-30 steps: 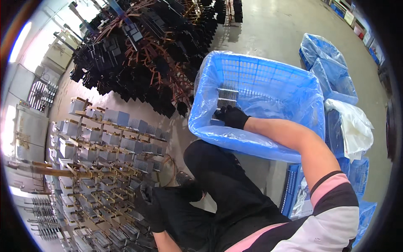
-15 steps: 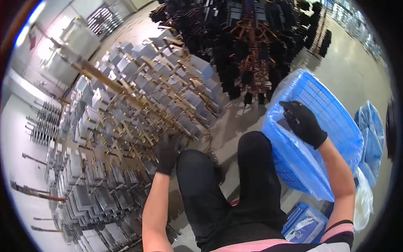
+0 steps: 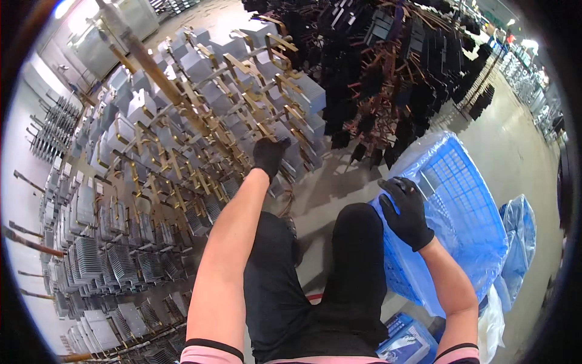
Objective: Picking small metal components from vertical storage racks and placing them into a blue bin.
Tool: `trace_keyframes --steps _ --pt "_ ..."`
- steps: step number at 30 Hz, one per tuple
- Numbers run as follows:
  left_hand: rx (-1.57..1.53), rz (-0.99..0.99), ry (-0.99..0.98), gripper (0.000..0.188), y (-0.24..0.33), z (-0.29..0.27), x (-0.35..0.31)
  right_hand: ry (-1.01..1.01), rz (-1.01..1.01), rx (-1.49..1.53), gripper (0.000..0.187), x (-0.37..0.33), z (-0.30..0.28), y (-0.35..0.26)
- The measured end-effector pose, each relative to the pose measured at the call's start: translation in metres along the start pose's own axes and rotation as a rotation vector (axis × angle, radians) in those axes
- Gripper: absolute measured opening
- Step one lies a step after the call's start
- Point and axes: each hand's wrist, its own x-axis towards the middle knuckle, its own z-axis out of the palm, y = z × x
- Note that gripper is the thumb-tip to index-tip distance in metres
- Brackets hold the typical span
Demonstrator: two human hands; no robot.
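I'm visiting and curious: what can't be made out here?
In the head view:
Left hand: whether it grips any gray parts; its dark fingers blur together.
Blue basket: the portion hidden behind the right hand.
Black hanging parts: cut off by the upper edge.

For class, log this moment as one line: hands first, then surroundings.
left hand: at racked grey parts, grip unclear | right hand: at left rim of blue basket, grip unclear | beyond: black parts

You have room above the open blue basket (image 3: 462, 170); your right knee (image 3: 357, 233) crowds its left side, grey parts (image 3: 195, 65) block farther left, black parts (image 3: 418, 91) beyond its far end.
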Motion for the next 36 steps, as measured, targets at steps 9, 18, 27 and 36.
trace_keyframes --steps 9,18,27,36 --pt "0.104 -0.218 0.101 0.07 0.02 0.022 -0.001 -0.006 0.045 0.004 0.036 -0.002 -0.002 0.008" --pt "0.1 -0.235 0.114 0.081 0.001 0.029 0.011 0.006 0.038 0.039 0.037 0.0 0.002 0.008" --pt "0.026 -0.403 0.077 0.099 0.011 0.041 0.002 -0.004 0.029 0.038 0.037 0.002 0.004 0.001" --pt "-0.355 0.443 -0.155 0.071 0.017 0.01 -0.04 0.065 0.071 0.114 0.045 0.002 -0.016 0.005"
